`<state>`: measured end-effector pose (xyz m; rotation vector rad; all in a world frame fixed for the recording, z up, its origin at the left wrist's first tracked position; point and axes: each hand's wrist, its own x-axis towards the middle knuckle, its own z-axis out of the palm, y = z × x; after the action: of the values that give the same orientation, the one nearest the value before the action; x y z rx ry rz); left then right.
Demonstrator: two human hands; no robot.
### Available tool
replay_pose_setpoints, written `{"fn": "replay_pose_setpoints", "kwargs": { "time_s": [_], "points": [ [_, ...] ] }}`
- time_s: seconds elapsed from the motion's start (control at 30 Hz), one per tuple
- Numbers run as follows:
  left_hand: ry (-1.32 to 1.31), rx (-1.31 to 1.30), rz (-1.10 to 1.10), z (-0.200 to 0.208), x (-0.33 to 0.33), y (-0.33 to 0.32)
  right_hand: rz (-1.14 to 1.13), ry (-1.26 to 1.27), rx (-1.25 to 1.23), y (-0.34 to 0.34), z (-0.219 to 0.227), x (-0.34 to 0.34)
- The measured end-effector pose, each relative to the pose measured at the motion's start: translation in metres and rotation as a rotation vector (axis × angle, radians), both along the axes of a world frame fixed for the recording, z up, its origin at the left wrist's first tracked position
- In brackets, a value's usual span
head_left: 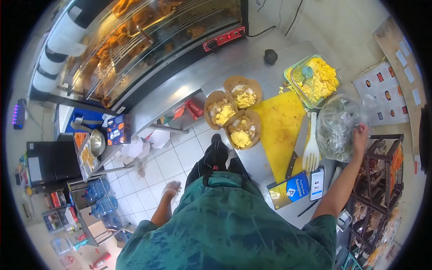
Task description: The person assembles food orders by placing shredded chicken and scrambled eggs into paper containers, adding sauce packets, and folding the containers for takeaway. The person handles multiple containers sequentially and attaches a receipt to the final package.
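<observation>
My right hand [360, 136] reaches to the right side of the counter, its fingers closed on the edge of a see-through plastic bag [338, 128] with green leaves inside. My left hand [172, 187], in a thin see-through glove, hangs low at my side over the floor, fingers loosely apart and holding nothing. Left of the bag lie a white slotted spatula [311, 148] and a knife [297, 150], both partly over a yellow cutting board [281, 130]. Three brown paper bowls [210, 110] with yellow chunks on top stand together at the board's left.
A glass container [315, 81] of yellow chunks holds a small teal cup [307, 72]. Near me lie a blue-and-yellow box [290, 191] and a phone [317, 183]. A heated display case [153, 45] fills the far left; a dark crate rack [378, 180] stands at right.
</observation>
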<state>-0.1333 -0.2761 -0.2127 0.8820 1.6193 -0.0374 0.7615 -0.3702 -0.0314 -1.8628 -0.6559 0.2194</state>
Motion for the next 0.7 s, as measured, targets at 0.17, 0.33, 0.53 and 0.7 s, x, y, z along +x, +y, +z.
{"fn": "replay_pose_setpoints", "kwargs": {
  "time_s": [0.17,0.33,0.53,0.7],
  "points": [
    [0.138,0.129,-0.214,-0.003,0.019,-0.03,0.067,-0.488,-0.757,0.021,-0.03,0.034],
    [0.292,0.293,-0.835,0.069,0.118,0.043,0.167,-0.469,-0.837,0.012,-0.035,0.07],
    [0.273,0.416,-0.43,0.073,0.114,0.05,0.193,-0.911,-0.72,0.049,-0.082,0.103],
    [0.226,0.364,-0.301,0.09,0.109,0.027,-0.016,-0.939,-0.682,0.029,0.013,0.08]
  ]
}}
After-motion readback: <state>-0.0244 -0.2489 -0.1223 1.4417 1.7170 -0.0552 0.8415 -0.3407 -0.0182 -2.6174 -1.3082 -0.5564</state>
